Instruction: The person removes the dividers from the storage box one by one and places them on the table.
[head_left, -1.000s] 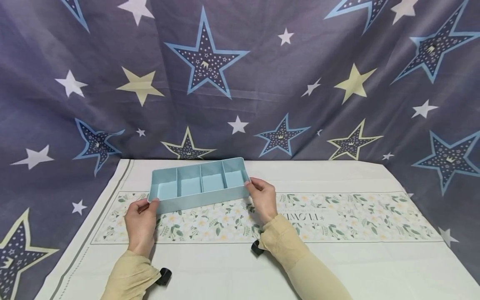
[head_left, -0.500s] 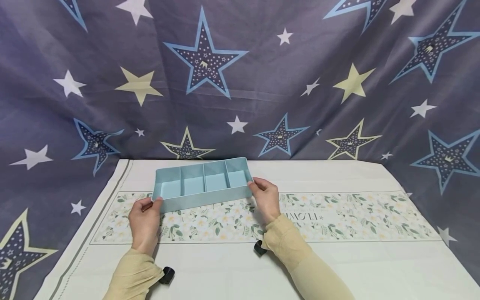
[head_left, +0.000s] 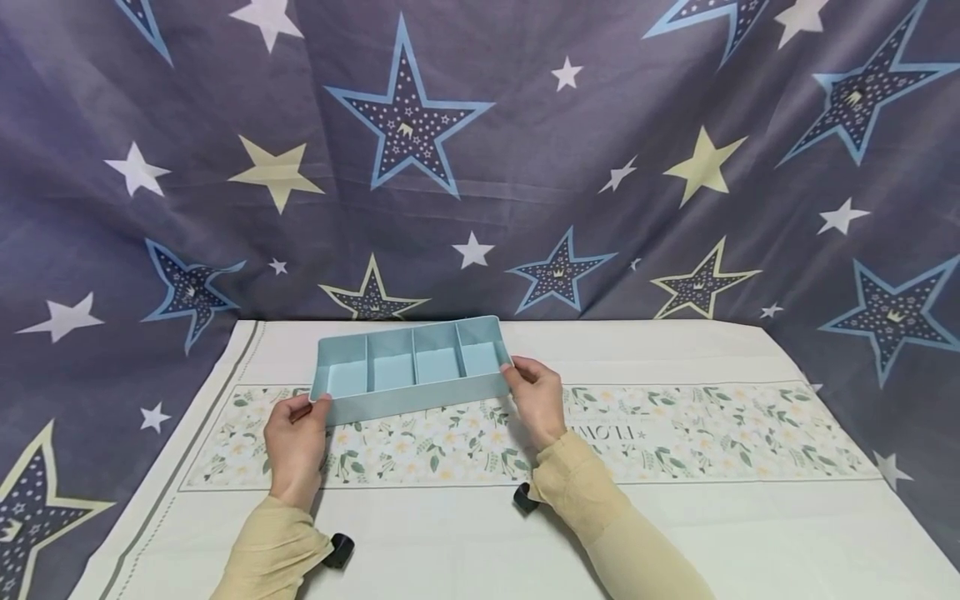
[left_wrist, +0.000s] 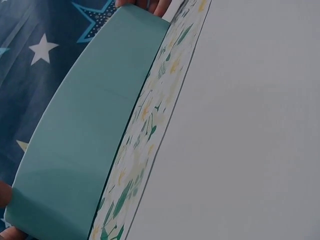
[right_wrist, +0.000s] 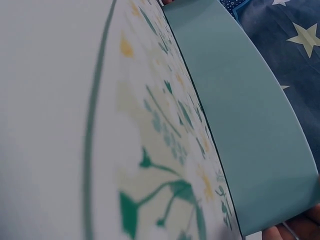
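A light blue organizer box (head_left: 420, 396) with several compartments in a row, all bare inside, sits at a slant on the far left part of the table, its right end farther back. My left hand (head_left: 296, 442) pinches its near left corner, thumb over the rim. At the right end, my right hand (head_left: 538, 404) grips the near corner the same way. The left wrist view shows the box's long front wall (left_wrist: 85, 120) with fingertips at both ends. In the right wrist view the same wall (right_wrist: 245, 115) runs down to my fingers (right_wrist: 300, 226).
A white tablecloth (head_left: 435, 542) with a printed floral band (head_left: 720, 433) covers the table. Behind it hangs a dark star-patterned curtain (head_left: 510, 150), close to the box's back edge. Black wrist cameras hang under both sleeves (head_left: 577, 492).
The box has slid slightly to the right along the table, with both hands moving along and keeping their grip on its corners.
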